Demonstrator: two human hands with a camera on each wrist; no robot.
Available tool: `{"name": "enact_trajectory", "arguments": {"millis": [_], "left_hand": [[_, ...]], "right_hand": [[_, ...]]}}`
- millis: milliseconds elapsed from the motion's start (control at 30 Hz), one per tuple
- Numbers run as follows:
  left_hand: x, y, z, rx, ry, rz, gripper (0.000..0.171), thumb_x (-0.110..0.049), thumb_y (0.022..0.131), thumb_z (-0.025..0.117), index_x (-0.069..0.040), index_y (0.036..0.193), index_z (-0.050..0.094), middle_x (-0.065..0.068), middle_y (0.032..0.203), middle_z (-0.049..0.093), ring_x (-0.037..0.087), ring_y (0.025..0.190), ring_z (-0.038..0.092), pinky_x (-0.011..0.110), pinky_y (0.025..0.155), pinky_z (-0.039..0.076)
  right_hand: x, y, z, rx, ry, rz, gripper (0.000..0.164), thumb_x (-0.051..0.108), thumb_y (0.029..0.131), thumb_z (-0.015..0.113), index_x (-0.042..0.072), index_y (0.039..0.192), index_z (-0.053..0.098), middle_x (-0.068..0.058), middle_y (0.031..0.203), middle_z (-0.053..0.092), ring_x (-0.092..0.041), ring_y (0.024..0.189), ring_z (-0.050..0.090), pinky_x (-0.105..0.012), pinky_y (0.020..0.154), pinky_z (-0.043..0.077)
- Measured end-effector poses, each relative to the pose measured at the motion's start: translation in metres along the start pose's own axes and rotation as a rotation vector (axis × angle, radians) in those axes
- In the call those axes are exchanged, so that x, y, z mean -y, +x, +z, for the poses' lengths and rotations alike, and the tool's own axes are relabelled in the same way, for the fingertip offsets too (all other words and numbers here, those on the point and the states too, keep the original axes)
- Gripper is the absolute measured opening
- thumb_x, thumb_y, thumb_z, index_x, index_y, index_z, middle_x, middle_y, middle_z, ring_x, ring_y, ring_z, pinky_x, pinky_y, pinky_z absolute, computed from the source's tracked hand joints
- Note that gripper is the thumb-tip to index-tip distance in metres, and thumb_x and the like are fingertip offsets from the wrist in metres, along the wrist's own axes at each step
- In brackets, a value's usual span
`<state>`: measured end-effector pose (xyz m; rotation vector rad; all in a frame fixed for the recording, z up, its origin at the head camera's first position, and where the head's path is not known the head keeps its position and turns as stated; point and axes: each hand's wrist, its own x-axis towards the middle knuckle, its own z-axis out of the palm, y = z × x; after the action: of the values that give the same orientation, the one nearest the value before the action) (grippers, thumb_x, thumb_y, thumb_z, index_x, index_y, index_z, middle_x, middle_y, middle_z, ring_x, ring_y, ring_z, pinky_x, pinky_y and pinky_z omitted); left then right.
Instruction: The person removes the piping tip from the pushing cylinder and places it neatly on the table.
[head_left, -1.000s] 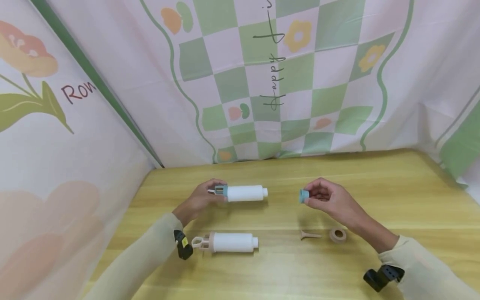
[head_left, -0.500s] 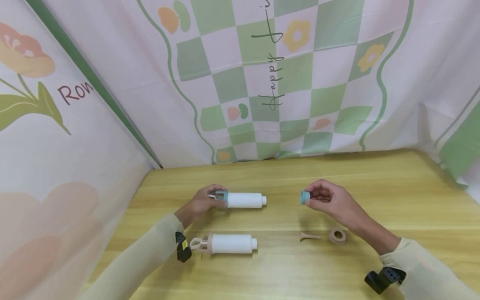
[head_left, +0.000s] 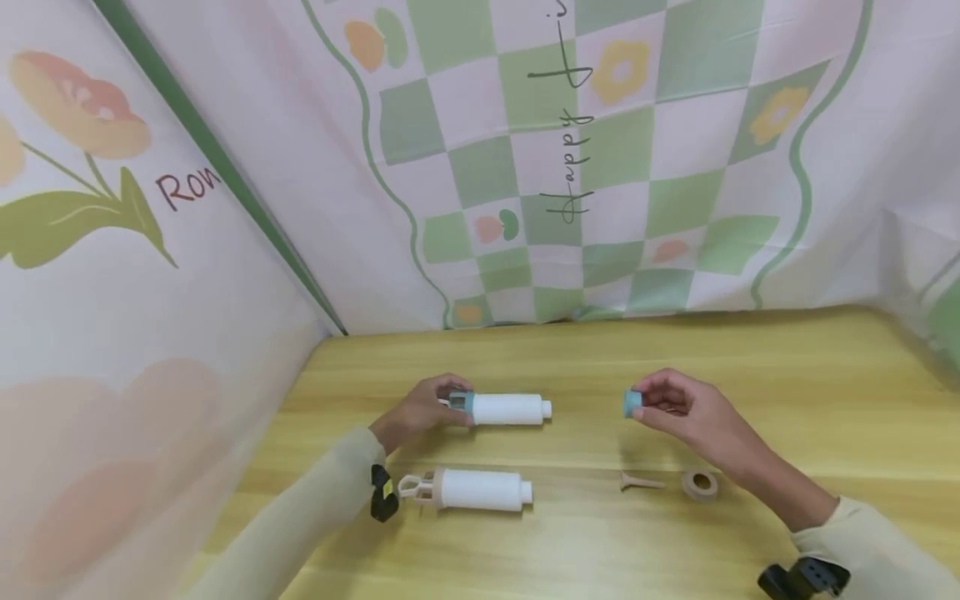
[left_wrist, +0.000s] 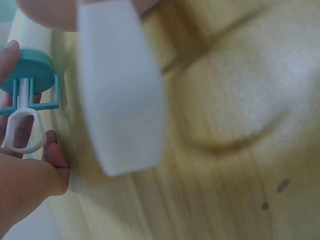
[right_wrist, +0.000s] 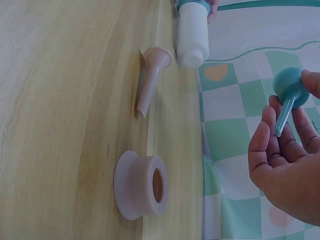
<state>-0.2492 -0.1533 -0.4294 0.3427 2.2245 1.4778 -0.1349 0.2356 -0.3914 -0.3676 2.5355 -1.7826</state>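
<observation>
My left hand grips the teal-collared end of a syringe-like white cylinder, whose narrow white tip points right. A white pull ring sticks out behind its teal frame in the left wrist view. My right hand pinches a small teal cap-like piece between thumb and fingers, raised over the table. In the right wrist view, a thin teal stem runs from its rounded end. Nearer me lies a second white cylinder with a tan collar and ring handle, beside my left wrist.
A tan funnel-shaped stem and a tan flanged ring lie on the wooden table below my right hand. Printed cloth hangs behind the table and along its left side.
The head view has swung slightly left, shifting everything right in it. My left hand has brought the teal-collared cylinder a little closer to the tan-collared one. My right hand keeps its pinch.
</observation>
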Motion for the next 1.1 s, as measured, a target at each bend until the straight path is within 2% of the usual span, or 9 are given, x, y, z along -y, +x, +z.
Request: {"name": "enact_trajectory", "arguments": {"millis": [200, 433, 667, 867, 1000, 1100], "left_hand": [[0.002, 0.000, 0.005, -0.042, -0.031, -0.001, 0.053, 0.004, 0.076, 0.081, 0.000, 0.124, 0.060, 0.015, 0.113, 0.062, 0.028, 0.102, 0.058, 0.035, 0.084, 0.052], [-0.004, 0.000, 0.008, -0.010, -0.042, 0.004, 0.052, 0.002, 0.078, 0.079, 0.001, 0.126, 0.058, 0.016, 0.116, 0.060, 0.028, 0.103, 0.058, 0.035, 0.087, 0.052], [-0.006, 0.002, 0.009, 0.013, -0.056, -0.014, 0.053, 0.003, 0.082, 0.076, 0.006, 0.130, 0.054, 0.016, 0.116, 0.061, 0.027, 0.104, 0.058, 0.035, 0.087, 0.052], [-0.005, 0.001, 0.007, 0.027, -0.032, 0.014, 0.053, 0.000, 0.082, 0.077, 0.006, 0.129, 0.054, 0.015, 0.113, 0.061, 0.025, 0.100, 0.058, 0.032, 0.084, 0.052], [-0.007, -0.002, 0.004, 0.016, -0.005, 0.037, 0.053, -0.003, 0.083, 0.078, 0.005, 0.130, 0.055, 0.017, 0.120, 0.061, 0.028, 0.108, 0.056, 0.039, 0.093, 0.050], [-0.011, -0.003, 0.001, -0.017, 0.014, 0.042, 0.052, -0.007, 0.085, 0.078, 0.003, 0.130, 0.055, 0.020, 0.130, 0.058, 0.034, 0.120, 0.051, 0.050, 0.104, 0.042]], "right_hand": [[-0.001, -0.002, -0.002, 0.010, 0.024, -0.015, 0.033, 0.019, 0.098, 0.067, -0.002, 0.121, 0.057, -0.015, 0.107, 0.064, -0.027, 0.096, 0.065, -0.033, 0.080, 0.057], [-0.002, -0.005, -0.003, 0.002, 0.011, -0.009, 0.033, 0.020, 0.098, 0.066, -0.002, 0.122, 0.058, -0.016, 0.108, 0.064, -0.028, 0.097, 0.065, -0.033, 0.080, 0.057], [-0.002, -0.007, -0.002, 0.006, 0.020, -0.013, 0.034, 0.020, 0.098, 0.066, -0.001, 0.123, 0.059, -0.015, 0.109, 0.065, -0.022, 0.097, 0.065, -0.033, 0.081, 0.056], [-0.002, -0.008, -0.001, 0.017, 0.041, -0.011, 0.034, 0.018, 0.098, 0.066, -0.003, 0.124, 0.057, -0.017, 0.109, 0.064, -0.021, 0.096, 0.065, -0.035, 0.081, 0.057], [-0.001, -0.009, -0.001, 0.012, 0.038, -0.010, 0.034, 0.018, 0.098, 0.067, -0.003, 0.122, 0.057, -0.017, 0.108, 0.065, -0.021, 0.096, 0.066, -0.035, 0.080, 0.057], [0.000, -0.010, -0.001, 0.009, 0.027, -0.005, 0.034, 0.019, 0.098, 0.067, -0.003, 0.122, 0.058, -0.016, 0.108, 0.065, -0.020, 0.096, 0.066, -0.035, 0.080, 0.057]]}}
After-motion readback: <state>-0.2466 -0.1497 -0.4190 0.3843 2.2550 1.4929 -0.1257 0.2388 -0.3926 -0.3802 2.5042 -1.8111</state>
